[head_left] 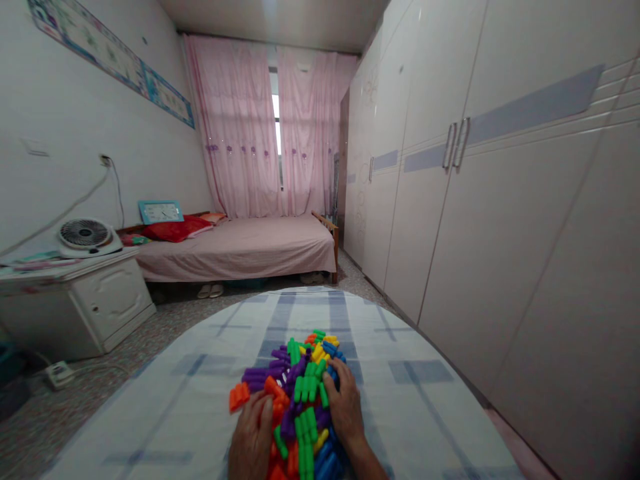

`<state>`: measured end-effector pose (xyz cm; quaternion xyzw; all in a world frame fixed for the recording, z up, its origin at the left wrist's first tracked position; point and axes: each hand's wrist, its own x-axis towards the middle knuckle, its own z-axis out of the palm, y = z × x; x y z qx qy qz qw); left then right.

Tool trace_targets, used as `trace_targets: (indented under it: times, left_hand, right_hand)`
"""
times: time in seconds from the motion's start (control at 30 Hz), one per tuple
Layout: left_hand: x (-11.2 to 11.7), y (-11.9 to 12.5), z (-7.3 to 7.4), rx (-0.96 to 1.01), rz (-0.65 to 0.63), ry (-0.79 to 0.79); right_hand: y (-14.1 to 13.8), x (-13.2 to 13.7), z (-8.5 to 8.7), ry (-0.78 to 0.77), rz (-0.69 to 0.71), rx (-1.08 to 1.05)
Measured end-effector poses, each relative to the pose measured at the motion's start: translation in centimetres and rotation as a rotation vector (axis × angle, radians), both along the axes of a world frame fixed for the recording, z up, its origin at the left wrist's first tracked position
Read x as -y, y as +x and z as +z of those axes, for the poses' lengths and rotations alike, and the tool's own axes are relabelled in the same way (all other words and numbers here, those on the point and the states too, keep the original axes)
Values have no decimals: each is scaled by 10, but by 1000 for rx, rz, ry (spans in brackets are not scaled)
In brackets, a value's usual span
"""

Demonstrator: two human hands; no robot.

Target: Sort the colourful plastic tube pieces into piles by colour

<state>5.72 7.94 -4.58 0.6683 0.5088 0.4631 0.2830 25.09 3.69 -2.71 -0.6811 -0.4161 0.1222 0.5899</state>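
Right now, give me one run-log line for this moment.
left hand: flat on orange blocks | right hand: on pile's right side, touching green blocks | block pile: heaped on checked cloth

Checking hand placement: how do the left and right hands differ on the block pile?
The left hand lies at the left edge of the pile by orange blocks; the right hand at its right edge, by green blocks. The right hand reaches farther up than the left hand. Both lie palm down.
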Motion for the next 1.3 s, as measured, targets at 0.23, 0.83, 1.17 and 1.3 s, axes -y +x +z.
trace_targets:
  times: [0.23,0.83,1.17,1.3]
  left_hand:
    - [-1,1,-2,21,-22,0]
    - [4,4,5,29,17,-22]
    - [5,5,9,33,14,-52]
    - [7,6,11,41,5,-47]
  right_hand:
    - [0,0,1,-5,-9,9]
    - [0,1,0,0,-3,6]
    - [0,1,2,1,-22,9]
    - [0,1,1,23,-29,19]
